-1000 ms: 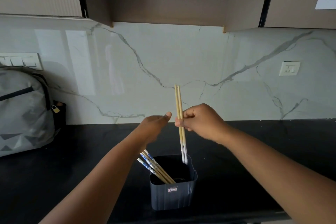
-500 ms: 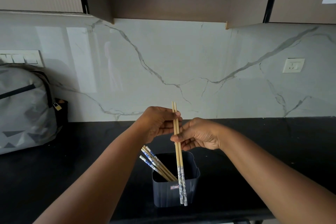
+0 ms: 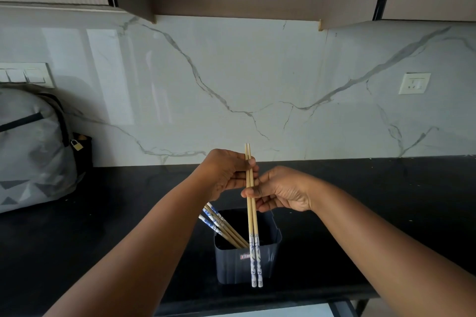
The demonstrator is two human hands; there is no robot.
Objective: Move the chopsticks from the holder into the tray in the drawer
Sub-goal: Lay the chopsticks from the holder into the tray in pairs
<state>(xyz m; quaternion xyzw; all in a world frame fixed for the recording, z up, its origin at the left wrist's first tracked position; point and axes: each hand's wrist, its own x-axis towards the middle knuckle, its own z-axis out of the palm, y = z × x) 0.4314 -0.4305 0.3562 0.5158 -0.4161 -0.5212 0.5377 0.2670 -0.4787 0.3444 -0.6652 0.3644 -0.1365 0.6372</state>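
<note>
Compared with a second ago, the pair of pale wooden chopsticks with blue-and-white patterned ends (image 3: 252,213) has come down and out of the dark blue-grey ribbed plastic holder (image 3: 270,257): its patterned ends then stood inside the holder's mouth, and now they hang in front of its near wall, reaching below its base line in the head view. The pair is upright, the two sticks side by side and touching. Back then only the right hand (image 3: 280,192) pinched it, with the left hand (image 3: 226,174) just short of it; now both hold it, the left hand's fingers curled round the sticks near their plain upper tips, the right hand pinching them lower down between thumb and fingers. Half a second ago the pose was almost the same. The remaining patterned chopsticks (image 3: 221,226) lean against the holder's left rim as before; how many there are is hard to count, and their lower ends are lost in the dark interior. The holder stands on the black stone counter (image 3: 386,213). The drawer and its tray are out of view. The small label on the holder is too small to read. A grey backpack with a small brass padlock (image 3: 28,152) is cut off at the left edge.
</note>
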